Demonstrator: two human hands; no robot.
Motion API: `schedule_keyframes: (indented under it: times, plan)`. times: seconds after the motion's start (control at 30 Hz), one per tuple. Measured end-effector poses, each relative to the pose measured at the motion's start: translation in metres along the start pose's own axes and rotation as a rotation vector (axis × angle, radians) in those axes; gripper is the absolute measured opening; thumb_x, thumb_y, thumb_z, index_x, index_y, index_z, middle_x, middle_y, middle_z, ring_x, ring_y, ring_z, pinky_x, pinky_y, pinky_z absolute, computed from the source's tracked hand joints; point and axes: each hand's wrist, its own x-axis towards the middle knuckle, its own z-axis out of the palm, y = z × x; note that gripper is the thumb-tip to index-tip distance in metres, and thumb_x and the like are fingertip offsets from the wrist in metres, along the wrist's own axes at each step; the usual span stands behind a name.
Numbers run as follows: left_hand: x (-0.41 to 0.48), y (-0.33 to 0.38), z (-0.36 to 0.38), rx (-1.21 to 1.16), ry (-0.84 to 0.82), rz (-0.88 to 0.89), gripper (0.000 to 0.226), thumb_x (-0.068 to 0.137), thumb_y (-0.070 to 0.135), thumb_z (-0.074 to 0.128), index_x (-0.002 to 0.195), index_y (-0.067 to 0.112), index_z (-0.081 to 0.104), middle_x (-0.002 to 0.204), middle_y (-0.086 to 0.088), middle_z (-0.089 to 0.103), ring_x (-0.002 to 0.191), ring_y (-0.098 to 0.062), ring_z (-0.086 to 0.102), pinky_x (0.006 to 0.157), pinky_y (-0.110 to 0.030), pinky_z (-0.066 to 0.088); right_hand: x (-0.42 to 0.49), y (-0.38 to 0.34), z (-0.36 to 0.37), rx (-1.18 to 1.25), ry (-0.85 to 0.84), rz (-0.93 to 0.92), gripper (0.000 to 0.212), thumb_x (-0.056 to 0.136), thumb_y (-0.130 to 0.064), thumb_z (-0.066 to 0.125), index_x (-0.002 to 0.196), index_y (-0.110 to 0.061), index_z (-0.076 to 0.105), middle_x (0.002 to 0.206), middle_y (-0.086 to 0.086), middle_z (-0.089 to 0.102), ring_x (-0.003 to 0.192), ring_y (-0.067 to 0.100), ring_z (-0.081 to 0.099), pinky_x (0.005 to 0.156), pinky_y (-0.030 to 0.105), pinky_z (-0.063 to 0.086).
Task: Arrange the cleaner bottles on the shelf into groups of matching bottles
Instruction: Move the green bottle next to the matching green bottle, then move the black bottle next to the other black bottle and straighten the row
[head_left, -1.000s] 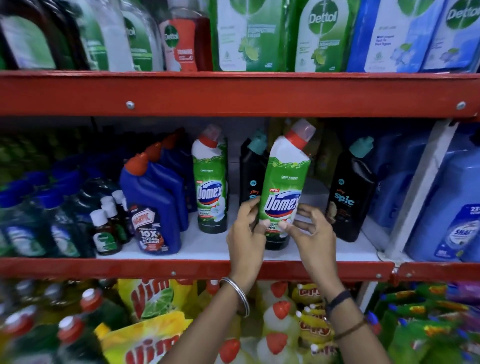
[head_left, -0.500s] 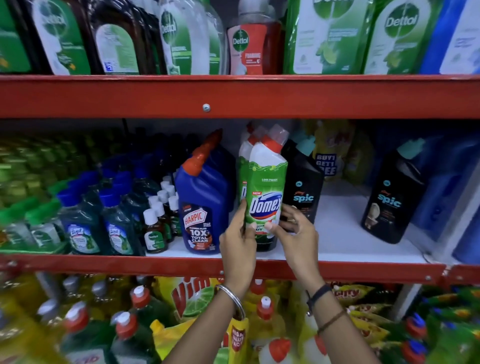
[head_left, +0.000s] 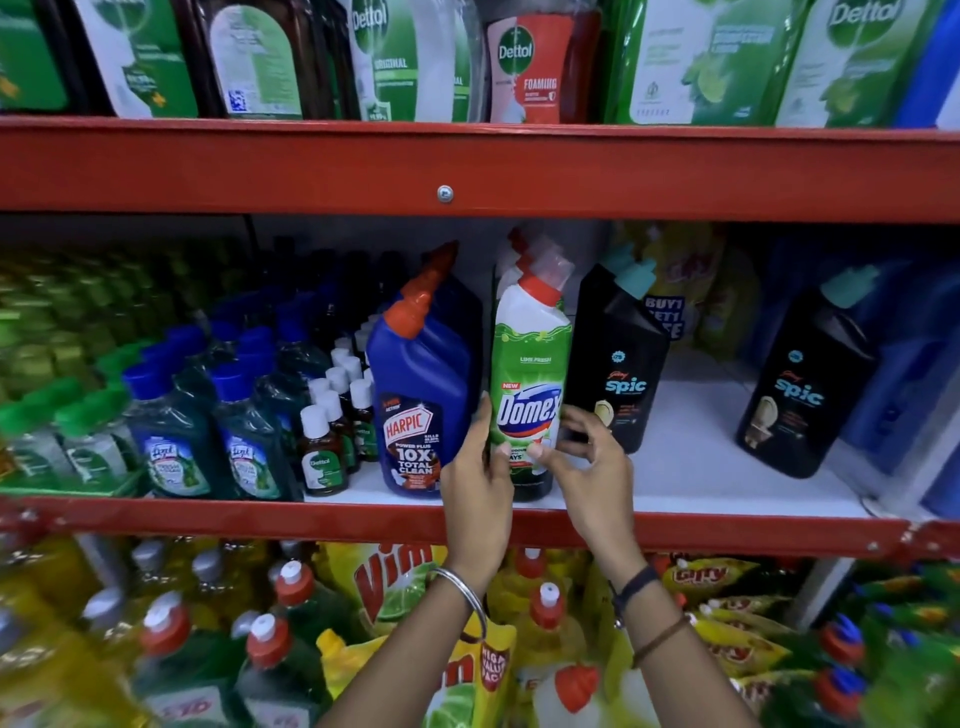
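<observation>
A green-and-white Domex bottle with a red neck stands upright at the front of the middle shelf, right in front of a second Domex bottle. My left hand grips its left side and my right hand holds its lower right side. A blue Harpic bottle stands just to its left. One black Spic bottle stands just to its right, and another Spic bottle stands apart further right.
Small Dettol bottles and dark green Lizol bottles fill the shelf's left. The red upper shelf beam hangs low over the bottle tops. Blue jugs crowd the far right. Vim packs sit below.
Both hands have carried the Domex bottle leftward along the shelf and set it upright in front of the other Domex bottle, next to the Harpic bottle. The view has shifted left.
</observation>
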Motion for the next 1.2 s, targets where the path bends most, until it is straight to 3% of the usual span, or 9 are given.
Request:
schedule_keyframes:
  times: [0.13,0.23,0.33,0.47,0.67,0.83,0.9,1.03,1.2]
  plan:
    - [-0.005,0.002,0.003,0.01,0.016,0.026,0.061,0.094,0.004,0.05,0.142,0.037,0.03,0.134,0.005,0.056,0.116,-0.004,0.057,0.093,-0.013,0.048,-0.002,0.001,0.0,0.004,-0.014,-0.011,0.047,0.078,-0.015,0.073,0.121,-0.016,0.055,0.1,-0.013,0.062,0.095,0.006,0.063,0.069,0.006,0.05]
    - [-0.013,0.011,0.008,-0.002,0.073,0.102,0.065,0.095,0.004,0.048,0.134,0.051,0.025,0.148,0.004,0.044,0.133,-0.01,0.046,0.106,-0.031,0.046,-0.003,0.002,-0.006,-0.001,-0.057,-0.014,0.047,0.079,-0.02,0.072,0.123,-0.017,0.055,0.107,-0.009,0.064,0.098,0.005,0.062,0.072,0.004,0.049]
    - [-0.023,0.027,0.022,0.025,0.134,0.253,0.058,0.096,0.005,0.046,0.143,0.035,0.028,0.157,0.009,0.026,0.145,-0.008,0.026,0.112,-0.033,0.039,-0.005,0.004,-0.025,-0.019,-0.053,-0.019,0.04,0.083,-0.023,0.068,0.121,-0.019,0.059,0.111,-0.008,0.064,0.1,0.001,0.062,0.074,0.003,0.048]
    - [-0.031,0.049,0.055,0.019,0.087,0.424,0.048,0.095,0.005,0.048,0.142,0.014,0.038,0.154,0.0,0.033,0.144,-0.004,0.027,0.114,-0.019,0.029,-0.003,0.008,-0.07,-0.033,0.082,-0.03,0.032,0.086,-0.023,0.065,0.116,-0.014,0.063,0.109,-0.003,0.068,0.097,0.0,0.063,0.068,0.005,0.047]
    - [-0.028,0.052,0.129,-0.114,-0.201,0.229,0.041,0.095,0.02,0.048,0.136,0.024,0.046,0.144,0.021,0.037,0.138,0.002,0.034,0.112,-0.028,0.037,0.014,0.023,-0.147,-0.125,0.277,-0.037,0.026,0.088,-0.02,0.062,0.113,-0.014,0.058,0.114,0.005,0.061,0.101,0.012,0.059,0.068,0.005,0.046]
    - [-0.015,0.057,0.186,-0.277,-0.252,0.03,0.037,0.097,0.008,0.046,0.133,0.015,0.051,0.133,0.009,0.051,0.124,-0.005,0.05,0.102,-0.013,0.041,0.032,0.04,-0.187,-0.155,0.487,0.007,0.04,0.087,-0.015,0.061,0.123,-0.01,0.046,0.128,0.014,0.044,0.106,0.018,0.051,0.088,0.032,0.047]
    - [-0.003,0.057,0.206,-0.308,-0.261,-0.033,0.039,0.096,0.001,0.044,0.131,0.014,0.052,0.128,0.007,0.055,0.121,-0.005,0.052,0.104,-0.02,0.043,0.039,0.047,-0.194,-0.208,0.5,0.034,0.05,0.086,-0.012,0.061,0.13,-0.007,0.039,0.134,0.017,0.035,0.114,0.024,0.046,0.095,0.033,0.04]
    - [0.024,0.056,0.243,-0.223,-0.371,-0.137,0.05,0.094,-0.004,0.041,0.141,0.015,0.039,0.143,-0.003,0.047,0.134,-0.017,0.044,0.095,-0.013,0.039,0.058,0.064,-0.204,-0.31,0.435,0.077,0.062,0.084,-0.01,0.062,0.136,-0.003,0.029,0.14,0.022,0.03,0.133,0.035,0.032,0.107,0.039,0.031]
    - [0.051,0.058,0.271,-0.155,-0.57,-0.384,0.069,0.09,-0.013,0.037,0.149,0.01,0.01,0.152,-0.017,0.034,0.138,-0.032,0.037,0.109,-0.044,0.036,0.076,0.076,-0.215,-0.397,0.478,0.06,0.057,0.078,-0.01,0.067,0.128,-0.001,0.042,0.127,0.023,0.05,0.123,0.036,0.046,0.099,0.039,0.039]
